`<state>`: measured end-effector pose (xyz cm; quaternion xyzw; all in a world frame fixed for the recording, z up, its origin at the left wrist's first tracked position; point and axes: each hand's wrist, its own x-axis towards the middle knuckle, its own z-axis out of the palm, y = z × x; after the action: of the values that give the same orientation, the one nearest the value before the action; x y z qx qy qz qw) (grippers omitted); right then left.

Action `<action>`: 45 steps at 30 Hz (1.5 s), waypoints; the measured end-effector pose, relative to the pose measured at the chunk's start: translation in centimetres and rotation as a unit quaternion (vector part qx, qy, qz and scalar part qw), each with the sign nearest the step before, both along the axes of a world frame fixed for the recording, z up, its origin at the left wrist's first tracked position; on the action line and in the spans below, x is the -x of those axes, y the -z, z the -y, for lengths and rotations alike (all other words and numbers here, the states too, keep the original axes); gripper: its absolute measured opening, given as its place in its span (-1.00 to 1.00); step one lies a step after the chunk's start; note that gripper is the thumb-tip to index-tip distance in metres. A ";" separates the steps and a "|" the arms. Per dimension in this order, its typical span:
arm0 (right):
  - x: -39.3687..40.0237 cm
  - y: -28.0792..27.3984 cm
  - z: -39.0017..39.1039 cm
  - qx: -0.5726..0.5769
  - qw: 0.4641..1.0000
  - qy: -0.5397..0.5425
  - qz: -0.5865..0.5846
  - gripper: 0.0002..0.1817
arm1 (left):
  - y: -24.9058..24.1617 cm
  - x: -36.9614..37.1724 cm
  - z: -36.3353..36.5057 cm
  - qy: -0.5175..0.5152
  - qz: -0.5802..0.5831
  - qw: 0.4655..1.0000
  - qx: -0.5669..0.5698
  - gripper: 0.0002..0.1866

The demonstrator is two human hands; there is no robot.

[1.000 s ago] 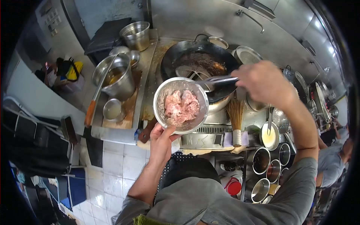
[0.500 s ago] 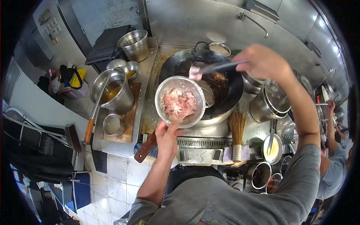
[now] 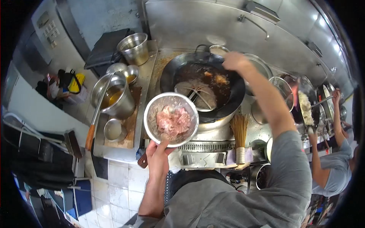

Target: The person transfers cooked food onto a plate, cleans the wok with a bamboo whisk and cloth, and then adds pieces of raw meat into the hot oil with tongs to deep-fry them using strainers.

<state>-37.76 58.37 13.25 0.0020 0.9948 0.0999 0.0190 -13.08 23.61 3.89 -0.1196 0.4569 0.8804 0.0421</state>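
Note:
A steel bowl [image 3: 149, 125] of raw pink meat [image 3: 173, 122] is gripped at its near rim by my left hand [image 3: 157, 156], in front of the wok [image 3: 165, 76]. Beyond it, my right hand [image 3: 235, 61] is over the wok's back right rim, beside a small bowl [image 3: 219, 50]. The right hand's fingers look closed, but what they hold is hidden. Dark liquid with browned pieces [image 3: 220, 79] fills the wok. A round wire strainer [image 3: 207, 99] lies at its near left side, partly behind the meat bowl.
On the left counter stand a deep pot [image 3: 123, 102] with a long-handled tool across it, a small cup [image 3: 115, 130] and another pot [image 3: 134, 49]. A bamboo brush [image 3: 239, 131] is right of the burner. At far right, another person's hand [image 3: 336, 95] holds a ladle over a second wok.
The meat bowl has moved left and toward me. My right hand has moved left; the tongs and meat piece it held no longer show. The strainer shows more. At right, a second wok has appeared.

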 end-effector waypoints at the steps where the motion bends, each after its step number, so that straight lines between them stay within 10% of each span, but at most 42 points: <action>1: -1.4 -3.3 0.1 0.019 0.999 -0.030 -0.016 -0.63 | 0.3 0.1 0.3 0.002 -0.004 1.000 -0.002 -0.78; 7: -17.3 -14.9 7.0 0.174 0.961 -0.213 0.001 -0.64 | 1.5 1.6 1.4 0.027 -0.031 0.999 0.008 -0.87; 24: -17.0 -9.9 7.7 -0.061 0.934 -0.351 -0.037 -0.88 | 0.6 3.6 -3.8 0.100 -0.070 0.992 -0.011 -0.87; 30: -13.8 -15.5 4.8 -0.031 0.980 -0.158 -0.116 -0.81 | 0.4 4.7 -3.8 0.029 0.001 0.999 -0.038 -0.81; 38: 0.3 3.1 4.6 -0.051 0.993 -0.100 0.045 -0.68 | 0.7 2.0 -1.8 -0.011 0.026 0.999 -0.032 -0.77; 45: -1.8 -5.4 1.5 0.045 0.993 -0.078 -0.077 -0.65 | 0.0 0.8 -0.6 -0.015 0.001 1.000 -0.009 -0.81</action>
<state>-35.97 56.87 18.63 -0.0685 0.9939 0.0562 -0.0653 -13.89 24.26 3.92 -0.1270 0.4470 0.8849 0.0309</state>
